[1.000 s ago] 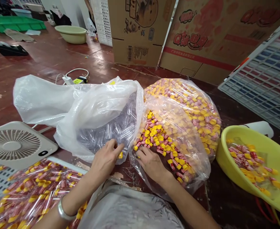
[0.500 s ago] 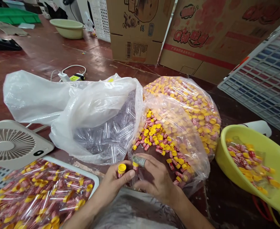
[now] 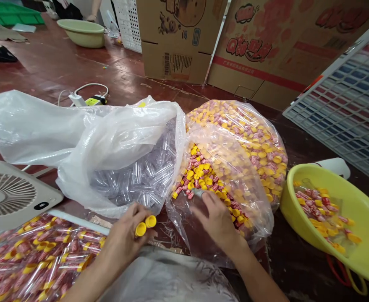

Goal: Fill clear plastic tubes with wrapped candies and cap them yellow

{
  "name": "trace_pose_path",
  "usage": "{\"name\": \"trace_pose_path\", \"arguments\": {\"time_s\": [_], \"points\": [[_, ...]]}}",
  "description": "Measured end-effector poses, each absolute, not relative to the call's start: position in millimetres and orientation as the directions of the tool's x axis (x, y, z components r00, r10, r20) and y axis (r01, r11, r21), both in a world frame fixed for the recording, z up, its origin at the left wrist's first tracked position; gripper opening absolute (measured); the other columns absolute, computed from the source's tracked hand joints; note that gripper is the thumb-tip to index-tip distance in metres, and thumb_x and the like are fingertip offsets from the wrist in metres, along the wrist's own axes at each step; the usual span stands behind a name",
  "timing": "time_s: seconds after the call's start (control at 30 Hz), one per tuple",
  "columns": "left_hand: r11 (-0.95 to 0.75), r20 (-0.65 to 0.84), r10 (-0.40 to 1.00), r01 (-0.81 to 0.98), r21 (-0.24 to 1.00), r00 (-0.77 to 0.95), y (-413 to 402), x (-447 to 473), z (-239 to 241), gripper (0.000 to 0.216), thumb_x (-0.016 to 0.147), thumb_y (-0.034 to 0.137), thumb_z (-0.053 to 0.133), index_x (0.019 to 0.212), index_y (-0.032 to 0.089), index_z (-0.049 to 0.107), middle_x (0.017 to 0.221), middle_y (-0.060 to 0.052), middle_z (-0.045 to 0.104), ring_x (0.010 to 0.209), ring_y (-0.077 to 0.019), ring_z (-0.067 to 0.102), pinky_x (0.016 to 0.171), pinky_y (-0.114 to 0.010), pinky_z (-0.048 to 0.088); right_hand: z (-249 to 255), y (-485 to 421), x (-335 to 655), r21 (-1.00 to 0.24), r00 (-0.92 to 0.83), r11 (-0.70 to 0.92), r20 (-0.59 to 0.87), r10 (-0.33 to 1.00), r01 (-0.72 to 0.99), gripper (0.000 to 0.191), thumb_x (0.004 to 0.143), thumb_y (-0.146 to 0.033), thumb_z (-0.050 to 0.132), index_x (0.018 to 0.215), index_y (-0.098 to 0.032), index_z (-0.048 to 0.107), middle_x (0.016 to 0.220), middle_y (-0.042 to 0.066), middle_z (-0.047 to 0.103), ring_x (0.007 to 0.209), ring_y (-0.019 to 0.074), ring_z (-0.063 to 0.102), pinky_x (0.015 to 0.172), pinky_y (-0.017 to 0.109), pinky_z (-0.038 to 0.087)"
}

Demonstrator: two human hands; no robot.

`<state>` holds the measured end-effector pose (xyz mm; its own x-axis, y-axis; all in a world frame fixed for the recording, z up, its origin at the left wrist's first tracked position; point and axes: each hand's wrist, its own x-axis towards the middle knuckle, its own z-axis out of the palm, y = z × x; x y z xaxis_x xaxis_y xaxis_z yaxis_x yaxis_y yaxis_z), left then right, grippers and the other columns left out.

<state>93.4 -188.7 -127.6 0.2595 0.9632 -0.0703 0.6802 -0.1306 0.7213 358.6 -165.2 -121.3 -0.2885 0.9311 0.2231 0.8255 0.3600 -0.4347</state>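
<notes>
My left hand (image 3: 124, 235) is closed around two small tubes with yellow caps (image 3: 140, 229), their cap ends facing up toward me. My right hand (image 3: 214, 218) reaches over the mouth of a clear plastic bag (image 3: 184, 226), fingers apart and nothing visible in them. Grey tape is wrapped round one of its fingers. Just beyond those fingertips lie many small red-and-white pieces with yellow caps (image 3: 203, 174). To the left, an opened white sack (image 3: 83, 142) holds many clear empty tubes (image 3: 137, 176).
A white basket (image 3: 77, 220) of filled, yellow-capped tubes (image 3: 36, 260) sits at the lower left beside a fan (image 3: 11, 195). At right stands a yellow basin (image 3: 357, 201) with more pieces. Cardboard boxes (image 3: 250, 54) and a white rack (image 3: 344, 96) stand behind.
My left hand has drawn left and now grips two capped tubes together. My right hand has left it and moved up and right to the capped pieces in the bag.
</notes>
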Motion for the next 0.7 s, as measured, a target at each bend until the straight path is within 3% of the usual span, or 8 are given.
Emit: {"name": "trace_pose_path", "arguments": {"time_s": [0.07, 0.13, 0.23, 0.3, 0.4, 0.53, 0.7], "points": [[-0.298, 0.032, 0.948, 0.849, 0.435, 0.317, -178, 81, -128, 0.028, 0.084, 0.013, 0.058, 0.107, 0.023, 0.07, 0.1, -0.006, 0.061, 0.085, -0.023, 0.06, 0.071, -0.031, 0.046, -129, -150, 361, -0.319, -0.219, 0.284, 0.225, 0.95, 0.904, 0.007, 0.099, -0.022, 0.057, 0.104, -0.02, 0.062, 0.106, 0.01, 0.067, 0.095, 0.024, 0.067, 0.082, 0.037, 0.055], [-0.43, 0.027, 0.901, 0.88, 0.201, 0.434, -167, 77, -129, 0.035, 0.085, 0.005, 0.053, 0.109, 0.024, 0.071, 0.098, -0.008, 0.062, 0.087, -0.0251, 0.06, 0.072, -0.034, 0.046, -136, -136, 357, -0.243, -0.244, 0.288, 0.194, 0.95, 0.926, 0.006, 0.098, -0.018, 0.058, 0.1, -0.02, 0.064, 0.103, 0.009, 0.068, 0.092, 0.0235, 0.066, 0.077, 0.034, 0.052], [-0.555, -0.042, 0.826, 0.824, 0.115, 0.562, -154, 81, -129, 0.029, 0.087, 0.005, 0.055, 0.103, 0.022, 0.073, 0.096, -0.009, 0.062, 0.091, -0.0269, 0.061, 0.076, -0.037, 0.049, -145, -123, 347, -0.22, -0.258, 0.297, 0.19, 0.947, 0.929, 0.002, 0.094, -0.02, 0.066, 0.094, -0.02, 0.064, 0.096, 0.008, 0.068, 0.091, 0.0252, 0.064, 0.073, 0.034, 0.05], [-0.568, -0.028, 0.813, 0.802, 0.183, 0.582, -148, 82, -128, 0.026, 0.088, 0.008, 0.057, 0.105, 0.021, 0.073, 0.101, -0.011, 0.064, 0.092, -0.027, 0.062, 0.078, -0.038, 0.05, -148, -119, 344, -0.227, -0.274, 0.315, 0.194, 0.942, 0.922, 0.003, 0.093, -0.02, 0.067, 0.092, -0.02, 0.064, 0.097, 0.009, 0.068, 0.094, 0.0257, 0.062, 0.077, 0.035, 0.05], [-0.512, 0.041, 0.837, 0.753, 0.413, 0.546, -148, 81, -124, 0.03, 0.088, 0.011, 0.058, 0.114, 0.02, 0.069, 0.114, -0.012, 0.066, 0.099, -0.0264, 0.063, 0.083, -0.036, 0.051, -151, -119, 344, -0.245, -0.338, 0.378, 0.19, 0.922, 0.893, 0.003, 0.094, -0.022, 0.067, 0.093, -0.02, 0.065, 0.104, 0.008, 0.07, 0.102, 0.0243, 0.06, 0.086, 0.034, 0.05], [-0.336, 0.015, 0.885, 0.617, 0.711, 0.465, -163, 84, -117, 0.017, 0.092, 0.028, 0.061, 0.105, 0.021, 0.071, 0.098, -0.005, 0.073, 0.093, -0.0226, 0.066, 0.081, -0.031, 0.051, -153, -123, 343, -0.277, -0.337, 0.382, 0.197, 0.921, 0.882, 0.011, 0.097, -0.028, 0.064, 0.092, -0.019, 0.067, 0.107, 0.009, 0.069, 0.106, 0.025, 0.057, 0.091, 0.036, 0.049], [-0.061, -0.149, 0.933, 0.554, 0.83, 0.327, -190, 97, -114, 0.021, 0.086, 0.039, 0.067, 0.097, 0.021, 0.074, 0.092, -0.003, 0.076, 0.086, -0.0232, 0.069, 0.078, -0.03, 0.051, -156, -125, 331, -0.336, -0.264, 0.321, 0.205, 0.943, 0.886, 0.018, 0.098, -0.03, 0.061, 0.086, -0.018, 0.067, 0.099, 0.011, 0.068, 0.101, 0.0266, 0.057, 0.088, 0.039, 0.05]]}}
